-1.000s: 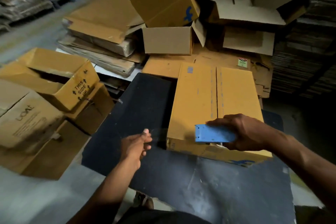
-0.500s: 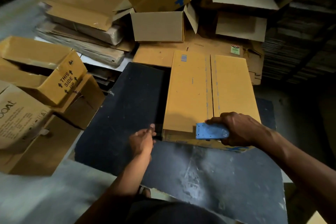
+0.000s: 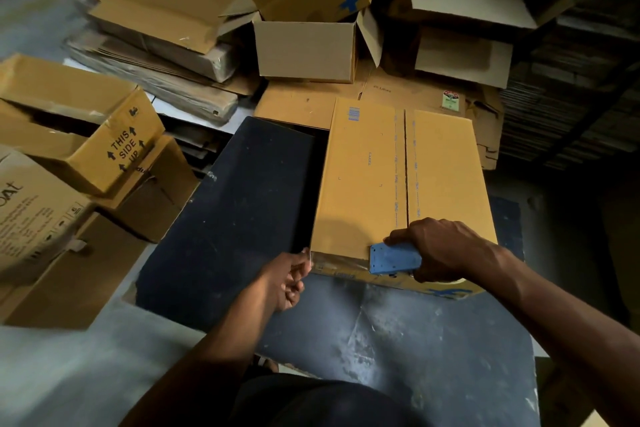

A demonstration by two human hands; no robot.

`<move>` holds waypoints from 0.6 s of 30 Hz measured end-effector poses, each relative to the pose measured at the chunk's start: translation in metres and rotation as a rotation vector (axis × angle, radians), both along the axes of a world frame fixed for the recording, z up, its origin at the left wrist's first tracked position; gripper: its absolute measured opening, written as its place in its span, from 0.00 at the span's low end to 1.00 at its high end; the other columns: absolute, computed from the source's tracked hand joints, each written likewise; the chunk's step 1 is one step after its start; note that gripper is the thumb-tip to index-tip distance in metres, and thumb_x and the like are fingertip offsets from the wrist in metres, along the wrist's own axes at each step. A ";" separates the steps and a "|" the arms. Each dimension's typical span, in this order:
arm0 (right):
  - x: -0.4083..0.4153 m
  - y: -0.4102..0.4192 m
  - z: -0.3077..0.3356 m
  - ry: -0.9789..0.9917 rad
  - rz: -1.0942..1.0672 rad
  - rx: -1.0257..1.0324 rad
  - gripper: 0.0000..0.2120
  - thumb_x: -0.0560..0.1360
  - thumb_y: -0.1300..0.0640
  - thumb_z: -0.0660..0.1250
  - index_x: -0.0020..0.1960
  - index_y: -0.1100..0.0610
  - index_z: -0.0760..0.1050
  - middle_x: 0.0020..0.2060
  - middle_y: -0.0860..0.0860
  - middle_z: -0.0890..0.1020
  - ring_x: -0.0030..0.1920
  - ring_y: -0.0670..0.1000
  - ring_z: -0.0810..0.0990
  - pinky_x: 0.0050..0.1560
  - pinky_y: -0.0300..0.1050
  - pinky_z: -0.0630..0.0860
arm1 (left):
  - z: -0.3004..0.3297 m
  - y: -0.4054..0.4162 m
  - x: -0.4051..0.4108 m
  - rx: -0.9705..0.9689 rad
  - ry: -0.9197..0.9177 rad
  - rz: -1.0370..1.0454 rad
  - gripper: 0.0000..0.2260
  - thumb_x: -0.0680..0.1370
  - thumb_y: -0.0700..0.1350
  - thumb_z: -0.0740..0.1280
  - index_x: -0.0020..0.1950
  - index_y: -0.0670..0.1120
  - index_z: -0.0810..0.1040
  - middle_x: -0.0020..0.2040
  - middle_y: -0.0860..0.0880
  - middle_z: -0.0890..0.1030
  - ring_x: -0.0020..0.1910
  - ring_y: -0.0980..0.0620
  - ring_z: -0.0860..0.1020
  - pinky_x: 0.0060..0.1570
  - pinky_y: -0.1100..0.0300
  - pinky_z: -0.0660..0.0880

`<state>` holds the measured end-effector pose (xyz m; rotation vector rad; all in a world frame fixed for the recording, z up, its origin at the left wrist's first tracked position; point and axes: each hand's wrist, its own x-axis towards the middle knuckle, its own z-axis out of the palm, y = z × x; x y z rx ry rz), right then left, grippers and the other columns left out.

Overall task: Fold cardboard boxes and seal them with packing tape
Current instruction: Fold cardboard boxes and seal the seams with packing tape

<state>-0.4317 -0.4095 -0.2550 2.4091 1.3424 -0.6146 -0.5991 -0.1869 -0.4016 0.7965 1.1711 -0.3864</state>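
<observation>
My right hand (image 3: 446, 250) grips the blue plastic tape dispenser (image 3: 393, 258) and presses it on the near top edge of the closed yellow-brown cardboard box (image 3: 367, 180), close to the seam where the two top flaps meet. My fingers are curled around the body of the dispenser. A strip of clear packing tape (image 3: 337, 262) runs from the dispenser to the left along the near edge of the box, up to its left corner. My left hand (image 3: 285, 279) is at this corner with the fingers curled, and it pinches the free end of the tape just beside the box.

The box lies flat on the dark blue worn table top (image 3: 225, 236), at its far right part, with the long side going away from me. On the left of the table stands an open brown carton printed THIS SIDE UP (image 3: 104, 135). Behind the table there is a pile of flattened cardboard sheets (image 3: 156, 55) and a small open grey-brown box (image 3: 304, 48).
</observation>
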 end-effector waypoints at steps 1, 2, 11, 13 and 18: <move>0.000 0.001 0.000 -0.001 0.002 -0.005 0.34 0.72 0.46 0.72 0.75 0.37 0.65 0.62 0.46 0.79 0.58 0.53 0.80 0.50 0.49 0.80 | -0.003 0.004 -0.002 -0.048 -0.007 -0.005 0.09 0.81 0.52 0.69 0.49 0.47 0.80 0.32 0.56 0.78 0.27 0.57 0.65 0.28 0.63 0.52; 0.000 0.002 0.000 -0.002 0.005 -0.008 0.34 0.71 0.46 0.72 0.75 0.37 0.65 0.62 0.46 0.79 0.57 0.53 0.80 0.50 0.49 0.80 | -0.005 0.006 -0.004 -0.083 -0.008 -0.014 0.10 0.80 0.53 0.70 0.51 0.46 0.81 0.34 0.56 0.79 0.27 0.57 0.66 0.28 0.63 0.52; 0.002 0.008 0.003 -0.003 -0.022 -0.060 0.34 0.72 0.46 0.74 0.75 0.37 0.66 0.63 0.46 0.79 0.58 0.54 0.80 0.46 0.46 0.75 | -0.029 0.014 -0.010 0.215 0.089 -0.118 0.31 0.75 0.70 0.68 0.55 0.42 0.83 0.40 0.49 0.82 0.25 0.56 0.67 0.27 0.63 0.62; 0.000 0.008 0.005 -0.006 -0.020 -0.055 0.34 0.72 0.46 0.73 0.76 0.37 0.65 0.63 0.46 0.79 0.58 0.53 0.80 0.46 0.45 0.74 | -0.026 0.023 -0.007 0.640 0.031 -0.043 0.25 0.78 0.66 0.67 0.51 0.44 0.84 0.44 0.47 0.85 0.32 0.51 0.77 0.37 0.59 0.76; -0.004 0.005 0.005 -0.047 0.049 -0.063 0.33 0.77 0.47 0.69 0.79 0.38 0.62 0.60 0.49 0.76 0.57 0.55 0.81 0.48 0.47 0.76 | 0.018 -0.008 -0.007 1.710 -0.900 -0.510 0.29 0.76 0.66 0.68 0.67 0.46 0.81 0.63 0.53 0.82 0.62 0.57 0.78 0.66 0.61 0.71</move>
